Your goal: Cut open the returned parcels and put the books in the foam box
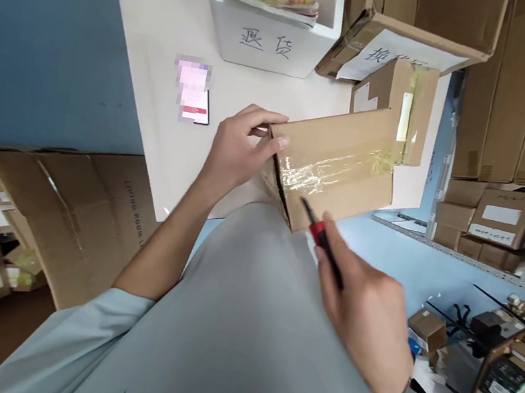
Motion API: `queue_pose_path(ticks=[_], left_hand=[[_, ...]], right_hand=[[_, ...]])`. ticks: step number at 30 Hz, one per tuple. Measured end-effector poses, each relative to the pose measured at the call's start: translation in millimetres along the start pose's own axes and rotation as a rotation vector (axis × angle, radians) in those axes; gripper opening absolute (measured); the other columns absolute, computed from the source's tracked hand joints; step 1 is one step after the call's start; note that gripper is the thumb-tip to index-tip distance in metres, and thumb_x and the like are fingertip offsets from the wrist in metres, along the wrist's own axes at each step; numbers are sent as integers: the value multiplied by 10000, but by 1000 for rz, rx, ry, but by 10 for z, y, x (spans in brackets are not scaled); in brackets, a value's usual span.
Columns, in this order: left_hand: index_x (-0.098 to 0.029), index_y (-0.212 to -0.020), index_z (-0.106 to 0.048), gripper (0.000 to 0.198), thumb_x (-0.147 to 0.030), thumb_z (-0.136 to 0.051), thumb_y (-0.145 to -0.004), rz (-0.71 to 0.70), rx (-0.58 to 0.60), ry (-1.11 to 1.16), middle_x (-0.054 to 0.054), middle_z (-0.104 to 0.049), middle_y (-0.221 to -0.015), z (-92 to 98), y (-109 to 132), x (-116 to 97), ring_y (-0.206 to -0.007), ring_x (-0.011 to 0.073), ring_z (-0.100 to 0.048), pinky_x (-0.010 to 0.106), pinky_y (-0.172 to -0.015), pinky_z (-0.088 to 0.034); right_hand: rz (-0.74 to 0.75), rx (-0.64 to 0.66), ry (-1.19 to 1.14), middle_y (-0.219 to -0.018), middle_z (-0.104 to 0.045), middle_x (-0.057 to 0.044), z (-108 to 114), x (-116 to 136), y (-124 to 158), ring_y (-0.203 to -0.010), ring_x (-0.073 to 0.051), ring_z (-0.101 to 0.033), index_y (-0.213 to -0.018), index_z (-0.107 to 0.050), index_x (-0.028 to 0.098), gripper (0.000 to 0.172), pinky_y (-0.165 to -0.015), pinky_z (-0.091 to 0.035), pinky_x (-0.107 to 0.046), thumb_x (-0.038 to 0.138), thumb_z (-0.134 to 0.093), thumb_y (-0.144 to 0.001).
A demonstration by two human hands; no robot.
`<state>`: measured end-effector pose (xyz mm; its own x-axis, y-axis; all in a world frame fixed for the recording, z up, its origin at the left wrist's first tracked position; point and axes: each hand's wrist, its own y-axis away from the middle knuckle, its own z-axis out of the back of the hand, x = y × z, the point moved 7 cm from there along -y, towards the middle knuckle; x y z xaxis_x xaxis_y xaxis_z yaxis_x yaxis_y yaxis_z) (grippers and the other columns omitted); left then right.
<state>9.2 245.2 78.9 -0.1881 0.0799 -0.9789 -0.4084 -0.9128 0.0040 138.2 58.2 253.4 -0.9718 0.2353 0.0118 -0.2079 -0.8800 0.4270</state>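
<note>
A brown cardboard box (349,137) with clear tape (314,177) across its upper face lies tilted at the front edge of the white table. My left hand (245,146) grips the box's left end, thumb on the upper face and fingers over the far edge. In my right hand (360,302) is a utility knife (320,235) with a red and black handle. Its dark tip points at the near left part of the box, close to the tape; whether it touches the cardboard I cannot tell.
A phone (195,107) lies on the table (158,22) at the left. Behind stand a white bin (269,42) of books and packets and an open carton (433,37) with a paper sign. Another taped box (416,115) is right behind mine. Shelved cartons (500,215) stand right.
</note>
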Motion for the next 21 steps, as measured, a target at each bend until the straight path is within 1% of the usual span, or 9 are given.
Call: queue_pose_path(ticks=[2,3,6,7,9,12,17,19,21], left_hand=[[-249,-1292,-772,400,-530,-784,-1008,15,-33,-21,63,-790,-1302,3,27,8,-1170,227,-761,406,-1105,-650],[-255,-1311,-767,413,-537,-784,-1010,21,-51,-28,64,-792,-1311,-7,40,13,-1174,233,-766,424,-1116,-650],[-267,-1378,-740,480,-582,-773,-1017,43,-118,-42,80,-790,-1371,-73,85,25,-1246,263,-766,473,-1157,-639],[-268,-1399,-730,504,-602,-764,-1023,51,-148,-45,88,-784,-1396,-99,103,26,-1280,273,-761,484,-1173,-632],[-272,-1432,-714,539,-636,-743,-1035,61,-216,-56,104,-770,-1436,-150,140,22,-1338,290,-749,496,-1201,-616],[-267,-1449,-706,567,-665,-726,-1045,64,-315,-93,120,-760,-1458,-202,166,10,-1378,304,-741,505,-1231,-595],[-253,-1408,-727,554,-690,-661,-1075,63,-405,-259,112,-776,-1450,-197,59,-66,-1389,312,-739,520,-1258,-579],[-257,-1412,-722,544,-689,-626,-1097,32,-413,-369,98,-772,-1461,-231,-13,-219,-1418,315,-722,536,-1279,-561],[-261,-1444,-703,515,-653,-602,-1126,-35,-394,-495,81,-741,-1520,-379,-79,-476,-1499,317,-663,564,-1332,-501]], right_hand=[[-107,-205,-106,-814,-819,-53,143,-431,-106,-581,-230,-710,-1656,-621,248,559,-586,-473,-316,481,-443,-1181],[-192,-277,-139,-843,-827,-72,146,-708,-190,-616,-244,-729,-1627,-638,224,578,-621,-506,-325,514,-440,-1169],[-356,-372,-252,-933,-838,-116,-72,-1500,-544,-749,-284,-782,-1489,-690,193,571,-739,-564,-362,557,-400,-1158],[-384,-379,-296,-942,-837,-122,-183,-1712,-665,-772,-292,-787,-1423,-706,192,555,-766,-570,-374,569,-398,-1156],[-396,-377,-397,-929,-832,-113,-400,-2010,-858,-784,-292,-786,-1317,-712,198,527,-797,-571,-384,594,-408,-1150],[-363,-360,-561,-891,-820,-79,-623,-2186,-978,-763,-274,-779,-1233,-700,214,493,-796,-563,-372,613,-425,-1143],[-257,-229,-818,-896,-815,-50,-803,-2201,-996,-723,-250,-772,-1169,-687,244,435,-743,-544,-339,609,-454,-1136],[-210,-149,-922,-906,-823,-45,-869,-2212,-1019,-712,-246,-772,-1160,-685,249,424,-728,-542,-334,615,-473,-1129],[-170,-74,-1019,-922,-832,-41,-935,-2236,-1051,-680,-236,-764,-1165,-683,249,426,-710,-546,-333,622,-482,-1123]])
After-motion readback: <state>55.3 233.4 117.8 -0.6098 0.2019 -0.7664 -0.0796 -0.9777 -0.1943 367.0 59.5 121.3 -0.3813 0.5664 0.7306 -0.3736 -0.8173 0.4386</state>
